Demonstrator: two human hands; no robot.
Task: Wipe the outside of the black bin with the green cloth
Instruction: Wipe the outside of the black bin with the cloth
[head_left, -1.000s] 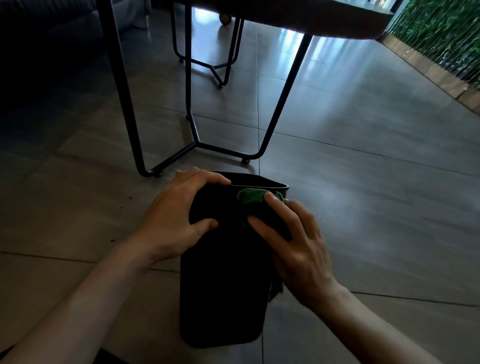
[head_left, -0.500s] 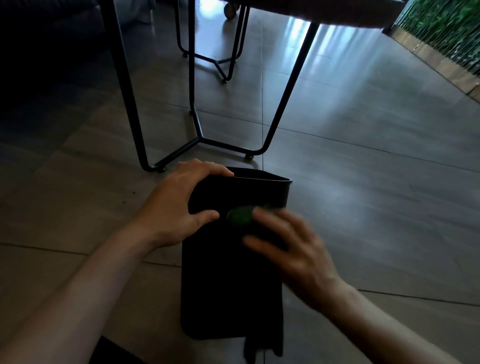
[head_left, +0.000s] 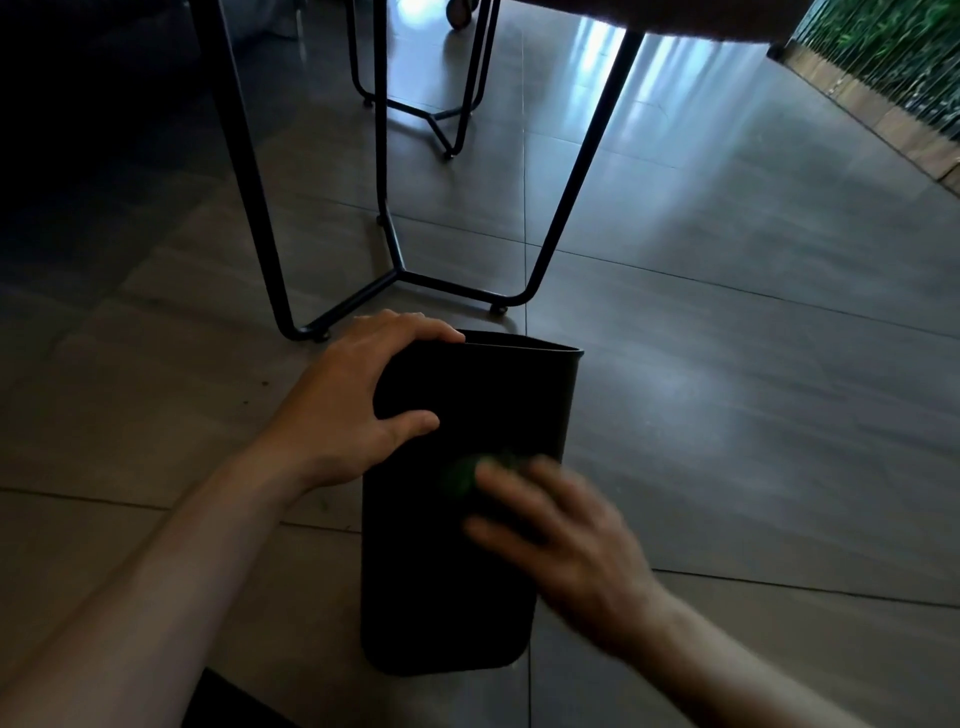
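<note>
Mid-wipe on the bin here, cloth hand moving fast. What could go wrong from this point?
1. The bin lies on its side, steadied only by the left hand near its rim; a hard stroke might roll or slide it on the smooth floor.
2. Little of the green cloth shows under the blurred right hand; it may bunch or slip out.
3. The table leg stands close beyond the rim; the bin could knock it.

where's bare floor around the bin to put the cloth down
Bare floor lies right of the bin, out to the plant border. It is crowded behind the bin, at the table legs, and left, where the left hand grips it.
</note>
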